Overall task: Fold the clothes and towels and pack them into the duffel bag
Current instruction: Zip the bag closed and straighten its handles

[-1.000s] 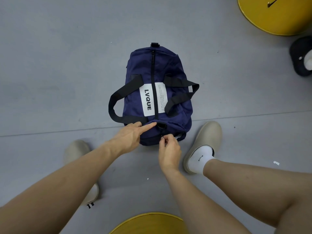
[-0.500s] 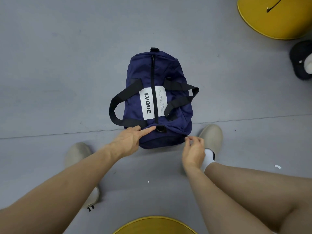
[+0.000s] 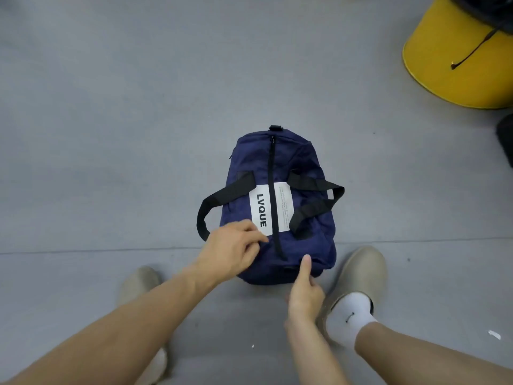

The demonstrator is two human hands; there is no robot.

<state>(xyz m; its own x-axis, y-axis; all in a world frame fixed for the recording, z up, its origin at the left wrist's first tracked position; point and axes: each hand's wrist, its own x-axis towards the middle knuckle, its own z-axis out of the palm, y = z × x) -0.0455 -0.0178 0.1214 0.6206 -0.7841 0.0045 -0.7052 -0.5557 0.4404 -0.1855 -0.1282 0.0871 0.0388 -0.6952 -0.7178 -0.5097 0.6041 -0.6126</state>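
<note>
The bag lies on the floor directly ahead of the person, its near end between the two shoes and its zip running away from the camera along the top. A second ago the right hand pinched the zip pull at the near end while the left hand pressed one straight finger beside it. The right hand then let go and moved off to the right. Now it is back with one straight digit pressed against the near end, the other fingers curled and holding nothing. The left hand has shifted up onto the top of the bag, just beside the label, with its fingers bent. Whether it pinches the cloth cannot be told. The zip appears closed along its full length, and no clothes or towels are in view. Judgement: packing and closing are likely complete, and what remains is a check of the zip end.
</note>
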